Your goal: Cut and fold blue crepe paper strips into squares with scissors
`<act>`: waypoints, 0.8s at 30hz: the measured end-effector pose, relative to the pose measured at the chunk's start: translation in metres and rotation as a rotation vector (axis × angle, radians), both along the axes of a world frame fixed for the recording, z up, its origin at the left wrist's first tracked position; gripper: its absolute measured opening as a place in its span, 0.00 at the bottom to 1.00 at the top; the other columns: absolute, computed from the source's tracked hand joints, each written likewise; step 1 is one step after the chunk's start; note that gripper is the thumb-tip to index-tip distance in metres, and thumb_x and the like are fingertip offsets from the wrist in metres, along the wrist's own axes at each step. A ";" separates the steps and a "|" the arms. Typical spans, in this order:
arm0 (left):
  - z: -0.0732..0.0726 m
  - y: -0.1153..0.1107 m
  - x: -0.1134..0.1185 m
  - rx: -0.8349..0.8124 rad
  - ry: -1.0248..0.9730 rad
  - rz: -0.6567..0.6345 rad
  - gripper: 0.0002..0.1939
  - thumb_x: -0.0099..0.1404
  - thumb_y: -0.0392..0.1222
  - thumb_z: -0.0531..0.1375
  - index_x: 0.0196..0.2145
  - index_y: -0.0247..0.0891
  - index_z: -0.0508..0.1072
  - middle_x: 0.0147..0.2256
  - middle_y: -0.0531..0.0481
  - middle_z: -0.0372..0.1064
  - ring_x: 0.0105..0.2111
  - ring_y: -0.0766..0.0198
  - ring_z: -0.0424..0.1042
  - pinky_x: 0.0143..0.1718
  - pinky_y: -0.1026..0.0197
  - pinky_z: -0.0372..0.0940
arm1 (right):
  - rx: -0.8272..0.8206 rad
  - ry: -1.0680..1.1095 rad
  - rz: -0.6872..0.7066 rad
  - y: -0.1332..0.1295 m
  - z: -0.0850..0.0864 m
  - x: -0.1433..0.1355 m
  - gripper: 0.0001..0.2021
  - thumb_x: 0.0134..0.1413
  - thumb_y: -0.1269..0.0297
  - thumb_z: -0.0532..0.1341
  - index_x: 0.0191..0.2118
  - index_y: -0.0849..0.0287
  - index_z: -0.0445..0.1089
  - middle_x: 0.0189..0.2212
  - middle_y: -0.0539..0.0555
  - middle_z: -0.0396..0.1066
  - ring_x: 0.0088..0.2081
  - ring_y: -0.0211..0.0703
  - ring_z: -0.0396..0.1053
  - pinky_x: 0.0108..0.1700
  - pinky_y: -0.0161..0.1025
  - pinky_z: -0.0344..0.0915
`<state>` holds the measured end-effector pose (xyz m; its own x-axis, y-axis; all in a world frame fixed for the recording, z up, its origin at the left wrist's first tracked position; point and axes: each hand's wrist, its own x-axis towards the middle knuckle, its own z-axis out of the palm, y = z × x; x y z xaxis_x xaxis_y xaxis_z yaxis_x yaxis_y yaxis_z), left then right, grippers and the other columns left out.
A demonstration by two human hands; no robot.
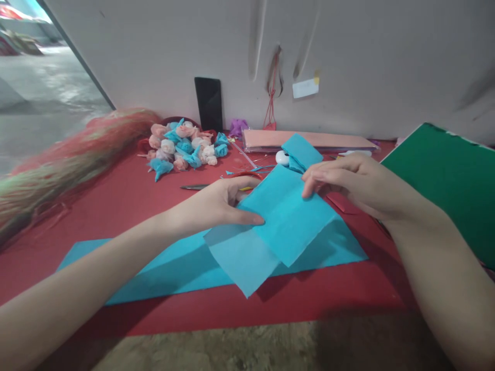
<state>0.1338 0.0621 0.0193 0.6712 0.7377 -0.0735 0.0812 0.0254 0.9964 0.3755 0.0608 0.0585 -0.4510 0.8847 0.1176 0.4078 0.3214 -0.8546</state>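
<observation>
My left hand (228,201) pinches a stack of blue crepe paper (288,211), its thumb lying on the top face near the left edge. Below the upper piece, a paler blue piece (247,257) fans out toward me. At the upper right edge of the upper piece, the fingers of my right hand (340,180) close on the paper. Beneath both lies a long blue paper strip (166,278) on the red tabletop (216,319). A smaller folded blue piece (303,152) rests just behind the held paper. Scissors (197,187) lie partly hidden behind my left hand.
Paper roses (185,144) in pink, white and blue are heaped at the back left. A black phone (209,103) leans on the wall. Packed peach paper (309,140) lies behind; a green board (444,180) stands right, a reddish fibre bundle (85,149) left.
</observation>
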 end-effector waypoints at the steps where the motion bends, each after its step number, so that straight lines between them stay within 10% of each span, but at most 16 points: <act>1: 0.001 0.000 0.000 -0.004 0.001 0.000 0.22 0.55 0.35 0.65 0.47 0.40 0.68 0.37 0.52 0.74 0.35 0.63 0.75 0.34 0.63 0.71 | 0.002 -0.002 -0.007 0.000 0.000 0.000 0.14 0.56 0.59 0.57 0.23 0.51 0.76 0.29 0.50 0.74 0.33 0.39 0.70 0.35 0.36 0.65; 12: 0.007 -0.006 -0.001 0.088 0.102 0.098 0.11 0.60 0.48 0.61 0.34 0.37 0.73 0.29 0.53 0.71 0.30 0.66 0.71 0.28 0.68 0.64 | -0.025 -0.047 0.168 -0.004 -0.007 -0.014 0.13 0.56 0.62 0.57 0.26 0.53 0.77 0.30 0.48 0.75 0.34 0.37 0.70 0.33 0.33 0.65; 19: 0.009 -0.007 0.006 0.211 0.240 0.130 0.08 0.59 0.42 0.60 0.29 0.35 0.75 0.17 0.60 0.59 0.15 0.77 0.51 0.15 0.72 0.46 | -0.099 -0.055 0.276 -0.010 -0.015 -0.032 0.13 0.55 0.63 0.55 0.29 0.59 0.77 0.30 0.51 0.75 0.30 0.35 0.69 0.29 0.32 0.65; 24: 0.007 -0.001 0.003 0.201 0.189 0.207 0.05 0.56 0.40 0.62 0.28 0.35 0.75 0.20 0.58 0.66 0.18 0.76 0.58 0.18 0.72 0.51 | -0.288 -0.274 0.457 -0.009 -0.007 -0.016 0.12 0.56 0.65 0.56 0.31 0.60 0.77 0.23 0.51 0.72 0.27 0.36 0.69 0.30 0.33 0.65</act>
<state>0.1367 0.0609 0.0265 0.4944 0.8689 -0.0218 0.2788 -0.1348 0.9508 0.3593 0.0514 0.0515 -0.7731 0.5730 -0.2719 0.5004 0.2877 -0.8166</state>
